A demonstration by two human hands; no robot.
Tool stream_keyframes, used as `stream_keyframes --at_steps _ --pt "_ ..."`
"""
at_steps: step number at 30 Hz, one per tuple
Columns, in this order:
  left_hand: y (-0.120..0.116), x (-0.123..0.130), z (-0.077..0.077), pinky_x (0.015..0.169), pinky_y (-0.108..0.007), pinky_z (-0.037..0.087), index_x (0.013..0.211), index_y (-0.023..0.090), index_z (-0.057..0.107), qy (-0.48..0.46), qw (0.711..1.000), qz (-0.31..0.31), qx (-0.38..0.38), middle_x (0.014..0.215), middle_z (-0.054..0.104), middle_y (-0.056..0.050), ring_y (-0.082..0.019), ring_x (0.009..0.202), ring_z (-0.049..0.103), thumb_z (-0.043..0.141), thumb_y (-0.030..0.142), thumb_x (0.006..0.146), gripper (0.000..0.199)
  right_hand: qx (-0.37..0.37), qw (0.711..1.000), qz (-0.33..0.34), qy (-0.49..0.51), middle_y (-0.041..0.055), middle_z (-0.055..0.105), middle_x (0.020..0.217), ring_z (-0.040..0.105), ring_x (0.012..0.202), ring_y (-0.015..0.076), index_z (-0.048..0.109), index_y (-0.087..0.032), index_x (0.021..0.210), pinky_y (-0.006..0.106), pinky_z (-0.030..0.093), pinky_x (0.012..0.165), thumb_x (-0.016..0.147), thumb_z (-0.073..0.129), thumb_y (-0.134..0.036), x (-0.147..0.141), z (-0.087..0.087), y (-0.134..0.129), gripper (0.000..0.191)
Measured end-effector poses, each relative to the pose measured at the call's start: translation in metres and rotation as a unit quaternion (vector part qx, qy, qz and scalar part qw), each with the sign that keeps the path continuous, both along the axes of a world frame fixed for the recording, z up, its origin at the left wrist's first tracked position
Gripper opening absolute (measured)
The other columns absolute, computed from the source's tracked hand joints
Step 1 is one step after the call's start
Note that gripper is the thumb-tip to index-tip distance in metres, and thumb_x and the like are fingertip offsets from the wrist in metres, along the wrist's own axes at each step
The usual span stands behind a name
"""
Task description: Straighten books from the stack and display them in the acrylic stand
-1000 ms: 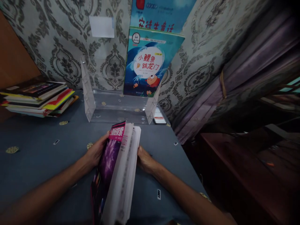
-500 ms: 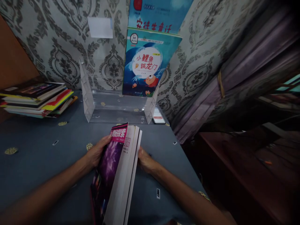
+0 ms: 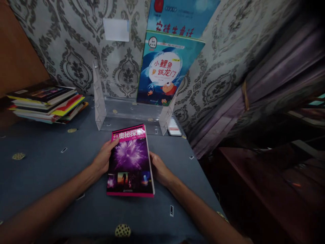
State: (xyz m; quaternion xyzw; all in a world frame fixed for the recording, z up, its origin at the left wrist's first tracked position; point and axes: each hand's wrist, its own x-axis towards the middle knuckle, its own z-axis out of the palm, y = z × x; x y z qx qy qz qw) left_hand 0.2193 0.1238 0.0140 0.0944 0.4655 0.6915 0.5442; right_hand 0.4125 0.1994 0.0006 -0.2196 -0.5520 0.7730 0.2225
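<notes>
Rack (image 3: 127, 117) — two blue books (image 3: 162, 73) | left hand (image 3: 103, 156), right hand (image 3: 159, 169) — purple book (image 3: 130, 164)

The paperback book (image 3: 130, 159) is black with magenta bands and a violet burst, the bench (image 3: 45, 176) slate-blue with black-dotted yellow ovals (image 3: 123, 230), the wallpaper (image 3: 76, 69) pale grey with dark damask, the curtain (image 3: 223, 118) dusky mauve, and the carp picture book (image 3: 175, 51) blue with orange fish (image 3: 169, 88).
</notes>
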Motion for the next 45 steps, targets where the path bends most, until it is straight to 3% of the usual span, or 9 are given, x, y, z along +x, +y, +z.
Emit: stream_keyframes --at_steps 3,7,13,18,25,29,33,40,45 --pt "0.003 -0.006 -0.003 0.071 -0.030 0.059 0.098 0.013 0.072 -0.017 0.999 0.037 -0.019 0.085 0.078 -0.008 -0.019 0.069 0.072 0.071 0.036 0.086 0.026 -0.004 0.999 0.031 0.004 0.0025 0.069 0.095 0.063 0.083 0.0172 0.067 -0.023 0.112 0.031 0.052 0.079 0.070 0.081 -0.056 0.003 0.004 0.005 0.055" --pt "0.005 -0.010 -0.001 0.078 -0.036 0.059 0.108 0.014 0.071 -0.050 0.998 0.025 -0.022 0.092 0.078 -0.009 -0.023 0.077 0.073 0.059 0.046 0.093 0.038 0.003 0.998 0.064 -0.018 -0.0010 0.065 0.089 0.056 0.072 0.0104 0.064 -0.020 0.113 0.021 0.046 0.064 0.071 0.085 -0.038 0.007 0.009 0.016 0.050" --pt "0.004 -0.012 0.005 0.087 -0.038 0.058 0.118 0.017 0.068 -0.049 0.999 0.004 -0.008 0.101 0.077 -0.007 -0.024 0.090 0.073 0.044 0.045 0.100 0.041 0.000 0.997 0.074 -0.017 -0.0005 0.065 0.090 0.055 0.070 0.0092 0.064 -0.021 0.117 0.020 0.044 0.061 0.073 0.083 -0.038 0.012 0.016 0.028 0.051" --pt "0.004 -0.012 0.007 0.092 -0.037 0.055 0.124 0.016 0.065 -0.059 0.998 -0.008 0.023 0.104 0.076 -0.008 -0.022 0.095 0.072 0.041 0.039 0.102 0.040 0.010 0.998 0.053 -0.010 -0.0011 0.069 0.087 0.058 0.066 0.0079 0.068 -0.021 0.111 0.019 0.045 0.060 0.072 0.084 -0.039 0.011 0.008 0.033 0.046" --pt "0.004 -0.014 0.010 0.069 -0.032 0.059 0.109 0.017 0.068 -0.034 0.997 -0.024 0.066 0.088 0.076 -0.006 -0.018 0.070 0.071 0.034 0.032 0.103 0.038 -0.063 0.995 -0.073 0.004 -0.0015 0.072 0.072 0.065 0.060 0.0104 0.073 -0.019 0.092 0.023 0.052 0.062 0.068 0.086 -0.040 0.014 0.012 0.041 0.035" --pt "0.003 -0.019 0.008 0.055 -0.026 0.056 0.093 0.016 0.071 -0.026 0.996 -0.043 0.068 0.073 0.073 -0.004 -0.015 0.055 0.065 0.046 0.031 0.097 0.029 -0.071 0.995 -0.071 0.011 0.0007 0.074 0.073 0.067 0.064 0.0108 0.077 -0.017 0.090 0.022 0.052 0.066 0.065 0.088 -0.040 0.020 0.023 0.046 0.036" --pt "0.002 -0.023 0.010 0.065 -0.026 0.059 0.089 0.013 0.072 -0.040 0.999 -0.006 0.031 0.079 0.076 -0.006 -0.015 0.065 0.070 0.052 0.026 0.094 0.024 -0.059 0.998 -0.030 -0.012 0.0001 0.074 0.073 0.064 0.058 0.0090 0.078 -0.018 0.094 0.020 0.049 0.058 0.066 0.088 -0.040 0.024 0.025 0.049 0.037" --pt "0.001 -0.037 0.009 0.073 -0.025 0.059 0.104 0.011 0.074 0.004 0.987 -0.127 0.093 0.092 0.078 -0.009 -0.017 0.075 0.073 0.068 0.015 0.080 0.026 -0.033 0.998 -0.026 -0.043 0.0006 0.074 0.075 0.064 0.060 0.0094 0.078 -0.018 0.097 0.021 0.049 0.060 0.069 0.086 -0.039 0.027 0.019 0.053 0.036" --pt "0.003 -0.038 0.006 0.072 -0.024 0.059 0.098 0.010 0.075 0.012 0.989 -0.103 0.108 0.088 0.078 -0.008 -0.016 0.073 0.072 0.074 0.016 0.076 0.023 -0.029 0.998 -0.026 -0.049 -0.0007 0.075 0.077 0.064 0.059 0.0085 0.077 -0.020 0.099 0.019 0.050 0.059 0.066 0.087 -0.040 0.026 0.016 0.052 0.039"
